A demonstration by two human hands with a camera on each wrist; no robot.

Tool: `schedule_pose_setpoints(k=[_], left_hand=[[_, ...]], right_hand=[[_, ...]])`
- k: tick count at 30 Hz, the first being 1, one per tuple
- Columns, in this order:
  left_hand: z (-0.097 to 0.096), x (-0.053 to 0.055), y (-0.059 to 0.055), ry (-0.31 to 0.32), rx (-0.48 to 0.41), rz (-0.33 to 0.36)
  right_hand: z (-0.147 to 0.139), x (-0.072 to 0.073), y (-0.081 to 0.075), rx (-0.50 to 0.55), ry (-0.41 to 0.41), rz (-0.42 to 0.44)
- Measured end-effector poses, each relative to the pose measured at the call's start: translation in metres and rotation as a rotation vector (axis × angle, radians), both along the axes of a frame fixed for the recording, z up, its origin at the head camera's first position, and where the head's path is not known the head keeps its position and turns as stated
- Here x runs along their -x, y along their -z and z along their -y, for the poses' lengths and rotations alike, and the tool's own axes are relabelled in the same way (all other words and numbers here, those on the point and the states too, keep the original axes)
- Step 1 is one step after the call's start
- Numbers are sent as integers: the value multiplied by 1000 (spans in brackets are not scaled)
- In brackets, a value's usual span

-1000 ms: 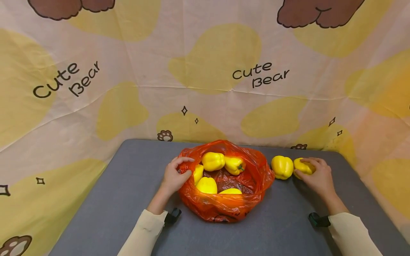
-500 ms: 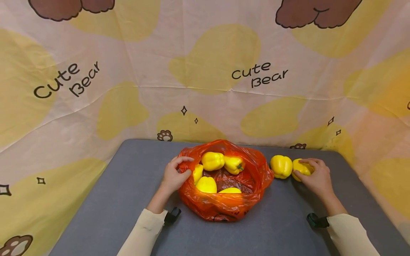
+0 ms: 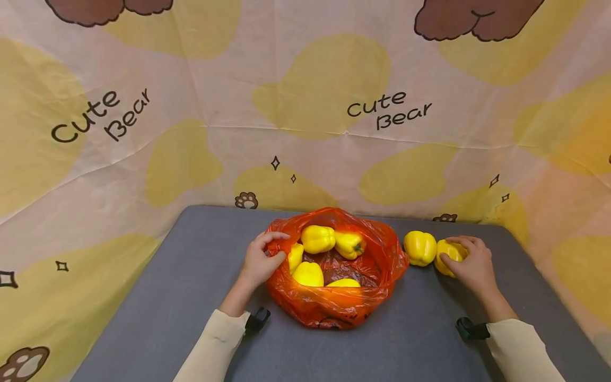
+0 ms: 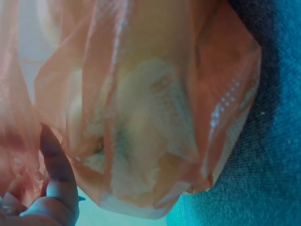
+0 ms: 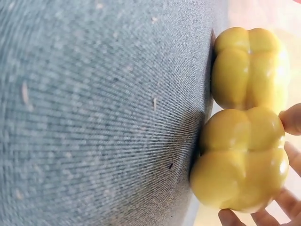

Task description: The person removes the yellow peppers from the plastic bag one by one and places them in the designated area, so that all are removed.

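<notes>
my right hand (image 3: pixel 473 265) curls thumb and fingers round a yellow pepper (image 3: pixel 447 253), thumb on its near side and fingertips over the far side. i cannot tell whether its underside rests on the table (image 3: pixel 420 329). just to the left of that grip, a second yellow pepper (image 3: pixel 420 248) sits right beside the one i hold, between my right hand and the red plastic bag (image 3: pixel 329 310).

my left hand (image 3: pixel 260 261) pinches the left edge of the bag, fingers over the rim and thumb below them. the bag stands to the right of that hand, its mouth gaping upward. inside it, nearest my left fingers, a pepper (image 3: pixel 295 257) lies by the wall; nearer me is another pepper (image 3: pixel 308 274), and a partly hidden pepper (image 3: pixel 345 283) shows above the front rim. beyond them, farther from my hands, lie two more, a blocky pepper (image 3: pixel 317 239) and a pepper with a green stem (image 3: pixel 349 245). past both hands hangs a printed backdrop (image 3: pixel 305 106).
</notes>
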State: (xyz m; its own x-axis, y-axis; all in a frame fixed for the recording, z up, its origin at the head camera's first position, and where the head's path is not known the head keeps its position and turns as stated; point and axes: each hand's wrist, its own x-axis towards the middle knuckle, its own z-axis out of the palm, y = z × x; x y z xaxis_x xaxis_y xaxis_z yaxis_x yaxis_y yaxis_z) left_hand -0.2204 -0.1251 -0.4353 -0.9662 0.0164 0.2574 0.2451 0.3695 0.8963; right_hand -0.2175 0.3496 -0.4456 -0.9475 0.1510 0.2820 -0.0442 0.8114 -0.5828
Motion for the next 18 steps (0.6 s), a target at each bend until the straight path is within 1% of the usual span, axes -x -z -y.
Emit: schedule_pose_setpoints(k=[5, 8, 11, 15, 18], left_hand=[[-1, 0, -1, -2, -2, 7], [-3, -2, -5, -5, 2, 15], [-6, -10, -19, 3, 10, 7], [-11, -21, -37, 11, 15, 5], [-12, -23, -40, 7, 8, 10]], right_hand=[[2, -2, -3, -5, 4, -35], [4, -5, -7, -4, 15, -71], [7, -8, -13, 3, 19, -109], [15, -12, -23, 20, 2, -153], [24, -16, -29, 53, -3, -164]])
